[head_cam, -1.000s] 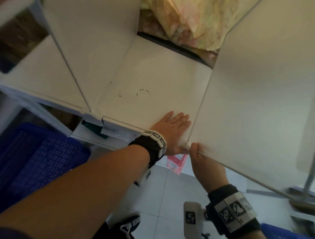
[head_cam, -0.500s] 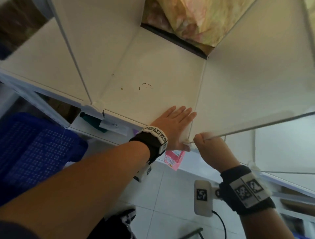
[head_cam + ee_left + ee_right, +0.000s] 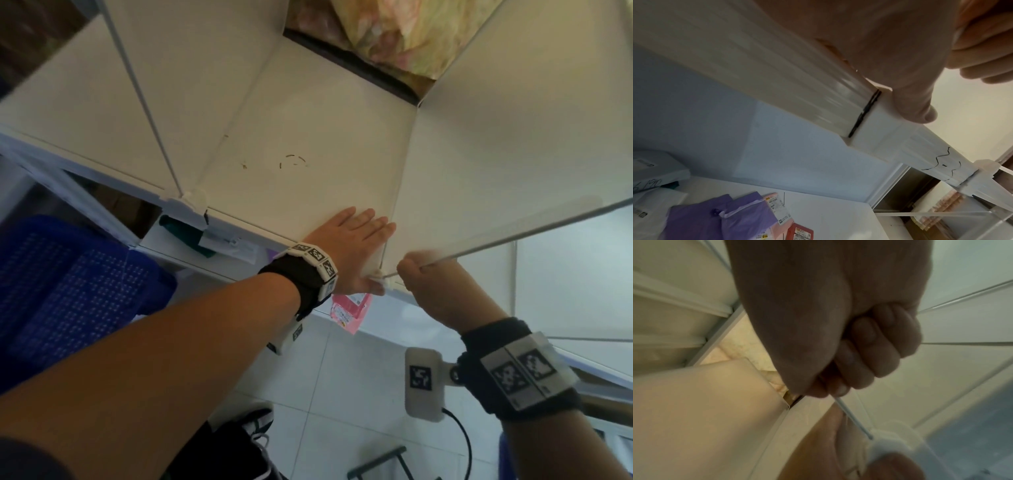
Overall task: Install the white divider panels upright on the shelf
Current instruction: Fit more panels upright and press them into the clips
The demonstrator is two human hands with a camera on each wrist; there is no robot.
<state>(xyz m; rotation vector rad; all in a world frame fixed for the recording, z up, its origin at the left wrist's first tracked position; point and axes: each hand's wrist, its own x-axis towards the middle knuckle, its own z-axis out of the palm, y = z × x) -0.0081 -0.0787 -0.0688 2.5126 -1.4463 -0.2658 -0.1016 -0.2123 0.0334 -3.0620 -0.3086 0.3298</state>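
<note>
A large white divider panel (image 3: 496, 147) stands on the white shelf (image 3: 308, 137), to the right of the bay. My right hand (image 3: 424, 270) grips the thin front edge of the divider panel (image 3: 854, 418) in a fist, near its lower front corner. That corner meets a white connector clip (image 3: 379, 277) on the shelf's front rail (image 3: 777, 78). My left hand (image 3: 352, 240) lies flat on the shelf just left of the panel, its thumb (image 3: 918, 105) over the front rail by the clip. Another divider (image 3: 191, 85) stands upright at the left.
A blue plastic crate (image 3: 68, 291) sits low on the left. A lower shelf holds a pink packet (image 3: 349, 311), purple bags (image 3: 715, 217) and papers. Patterned fabric (image 3: 394, 31) shows behind the shelf. More white panels (image 3: 575, 274) stand to the right, with tiled floor (image 3: 342, 377) below.
The right panel's free edge swung up from slanting low to the right to a raised, more upright pose. My right hand kept its grip. The left hand stayed flat.
</note>
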